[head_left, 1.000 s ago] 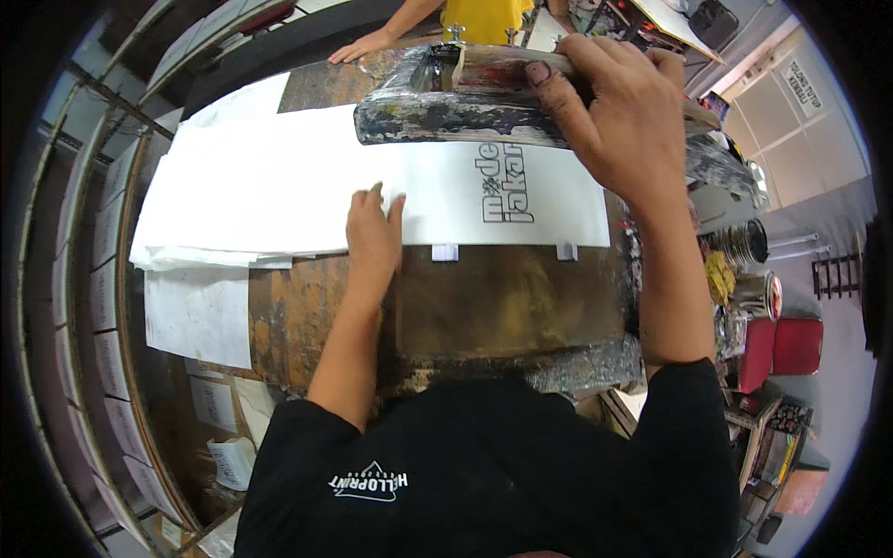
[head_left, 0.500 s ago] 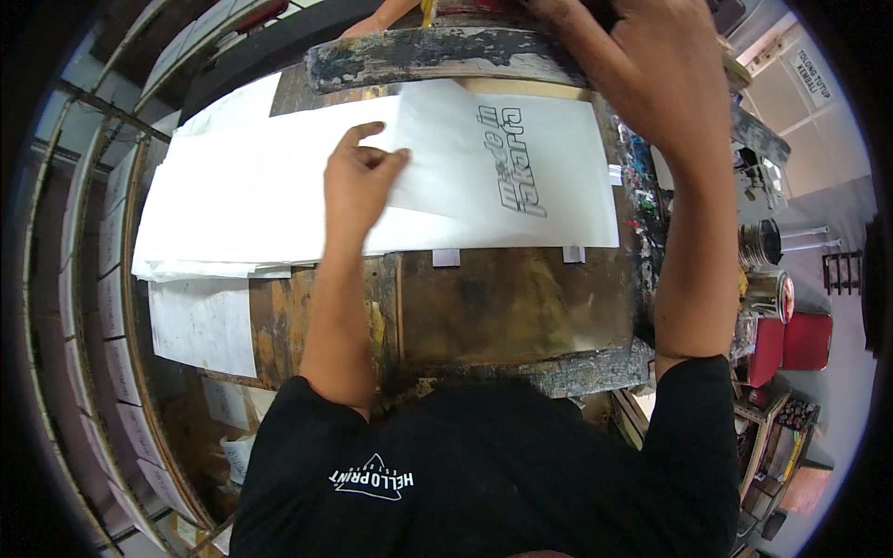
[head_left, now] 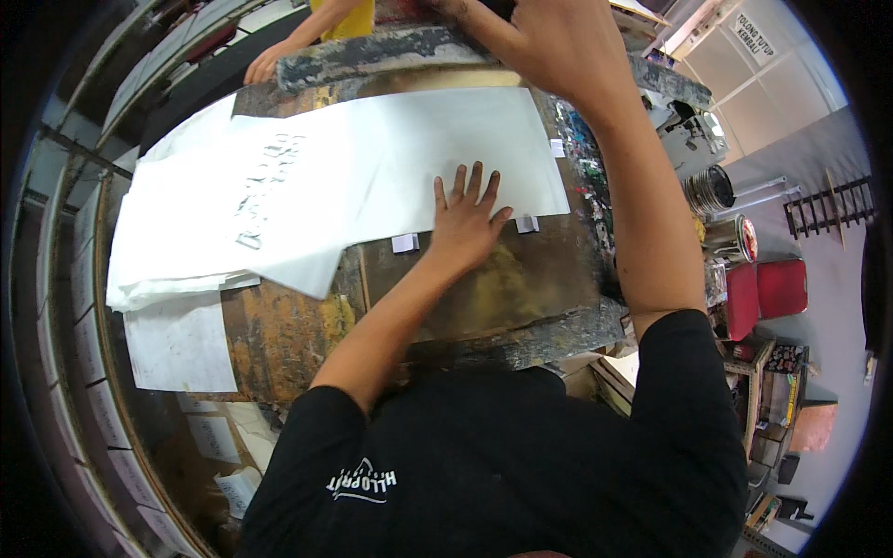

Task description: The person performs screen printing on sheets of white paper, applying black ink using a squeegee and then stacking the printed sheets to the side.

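Observation:
My left hand (head_left: 468, 221) lies with fingers spread on the near edge of a blank white sheet (head_left: 409, 139), which covers part of the worn printing board (head_left: 521, 279). To its left, a white sheet with dark lettering (head_left: 265, 191), blurred by motion, slants over a stack of white sheets (head_left: 158, 223), one corner hanging past the near side. My right hand (head_left: 549, 46) is raised at the far side, over a paint-crusted wooden frame bar (head_left: 391, 58). Its fingers run past the picture's upper edge, so what they grip is hidden.
Small white tabs (head_left: 406, 243) line the board's near side. Another person's hand (head_left: 270, 63) rests beyond the bar's left end. Racks (head_left: 84, 279) stand at the left. Cans (head_left: 735, 237), a red chair (head_left: 767, 293) and a shelf (head_left: 777, 409) are at the right.
The lettered sheet has gone left from the board onto the stack, leaving a blank sheet in view. My left hand has moved right and spread flat. The whole view has shifted somewhat.

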A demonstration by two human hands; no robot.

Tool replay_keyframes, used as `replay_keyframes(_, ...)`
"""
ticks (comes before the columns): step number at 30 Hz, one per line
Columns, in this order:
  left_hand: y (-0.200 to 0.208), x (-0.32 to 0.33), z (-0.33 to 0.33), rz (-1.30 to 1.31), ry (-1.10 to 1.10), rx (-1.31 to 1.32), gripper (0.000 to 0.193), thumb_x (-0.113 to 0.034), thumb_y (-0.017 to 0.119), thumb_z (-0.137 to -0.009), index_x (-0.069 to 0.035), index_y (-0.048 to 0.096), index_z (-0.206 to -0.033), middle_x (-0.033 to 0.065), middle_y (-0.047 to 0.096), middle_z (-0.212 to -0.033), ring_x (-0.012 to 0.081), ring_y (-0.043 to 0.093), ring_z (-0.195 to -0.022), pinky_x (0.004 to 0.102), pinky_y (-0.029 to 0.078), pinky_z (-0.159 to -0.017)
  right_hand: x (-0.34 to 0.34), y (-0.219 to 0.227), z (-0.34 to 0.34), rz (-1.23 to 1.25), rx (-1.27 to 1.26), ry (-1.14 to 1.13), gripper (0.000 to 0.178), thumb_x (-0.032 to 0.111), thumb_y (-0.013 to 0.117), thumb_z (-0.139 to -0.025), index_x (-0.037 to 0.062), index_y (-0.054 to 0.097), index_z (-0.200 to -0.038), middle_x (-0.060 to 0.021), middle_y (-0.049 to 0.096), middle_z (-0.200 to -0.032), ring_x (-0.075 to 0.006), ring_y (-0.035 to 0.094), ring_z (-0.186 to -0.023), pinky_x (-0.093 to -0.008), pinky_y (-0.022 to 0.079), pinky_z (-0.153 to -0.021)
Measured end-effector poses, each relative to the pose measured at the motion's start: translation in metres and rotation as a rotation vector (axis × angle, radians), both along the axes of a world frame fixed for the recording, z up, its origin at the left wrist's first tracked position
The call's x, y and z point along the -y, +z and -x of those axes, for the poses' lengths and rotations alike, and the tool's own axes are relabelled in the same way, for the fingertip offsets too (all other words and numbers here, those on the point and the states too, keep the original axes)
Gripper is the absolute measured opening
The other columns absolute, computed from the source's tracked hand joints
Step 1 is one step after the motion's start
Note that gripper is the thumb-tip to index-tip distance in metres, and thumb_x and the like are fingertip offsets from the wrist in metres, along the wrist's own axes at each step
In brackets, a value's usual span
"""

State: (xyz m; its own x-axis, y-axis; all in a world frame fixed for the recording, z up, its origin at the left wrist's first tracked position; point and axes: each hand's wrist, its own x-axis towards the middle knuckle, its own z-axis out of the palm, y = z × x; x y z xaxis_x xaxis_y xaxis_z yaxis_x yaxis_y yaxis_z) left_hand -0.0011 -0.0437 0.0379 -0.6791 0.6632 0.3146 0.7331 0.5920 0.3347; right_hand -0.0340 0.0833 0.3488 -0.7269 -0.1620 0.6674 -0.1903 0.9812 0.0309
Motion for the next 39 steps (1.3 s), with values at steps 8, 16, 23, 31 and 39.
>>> replay_keyframes(8,-0.019,-0.028,0.005,0.02,0.1,0.079,0.054,-0.037,0.041,-0.114,-0.011,0.049,-0.161,0.0166,0.041,-0.17,0.0424,0.032,-0.159,0.0758,0.015,-0.125,-0.005,-0.006,0.0,0.034,0.018,0.064,0.067,0.069,0.054,-0.105,0.0107,0.066,-0.074,-0.0055,0.063,-0.065,-0.0182,0.052,-0.059,-0.0393,0.04,-0.082)
replay_keyframes(16,0.024,-0.019,0.02,-0.002,0.044,0.355,0.051,-0.039,0.043,-0.114,-0.011,0.059,-0.153,0.0186,0.046,-0.166,0.0468,0.035,-0.156,0.0795,0.018,-0.121,-0.008,0.005,0.014,0.059,0.103,0.08,0.082,0.082,0.036,-0.105,0.0115,0.069,-0.076,0.001,0.055,-0.056,-0.0143,0.047,-0.054,-0.0392,0.042,-0.08)
replay_keyframes(23,-0.028,-0.036,-0.008,0.092,0.009,-0.054,0.054,-0.041,0.047,-0.111,-0.015,0.056,-0.158,0.0167,0.041,-0.169,0.048,0.027,-0.159,0.079,0.016,-0.122,-0.006,0.011,-0.001,0.013,0.049,0.077,0.076,0.075,0.039,-0.107,0.0124,0.068,-0.074,0.0023,0.052,-0.054,-0.0129,0.049,-0.052,-0.0383,0.05,-0.079)
replay_keyframes(31,-0.027,-0.043,-0.012,0.063,-0.019,-0.007,0.056,-0.044,0.046,-0.112,-0.015,0.054,-0.159,0.0152,0.04,-0.171,0.046,0.027,-0.16,0.0774,0.013,-0.125,-0.004,0.007,0.021,0.027,0.044,0.04,0.069,0.07,0.049,-0.106,0.0121,0.066,-0.073,-0.0017,0.058,-0.058,-0.0132,0.051,-0.053,-0.0361,0.051,-0.073)
replay_keyframes(39,0.113,0.062,0.023,-0.904,0.335,0.602,0.058,-0.012,0.095,-0.083,0.002,0.062,-0.129,0.0116,0.069,-0.12,0.0209,0.067,-0.088,0.0349,0.063,-0.08,-0.006,-0.026,-0.011,-0.111,-0.112,0.118,0.05,0.054,0.066,-0.101,0.0052,0.074,-0.111,-0.0191,0.072,-0.091,-0.0428,0.069,-0.086,-0.0526,0.05,-0.082)
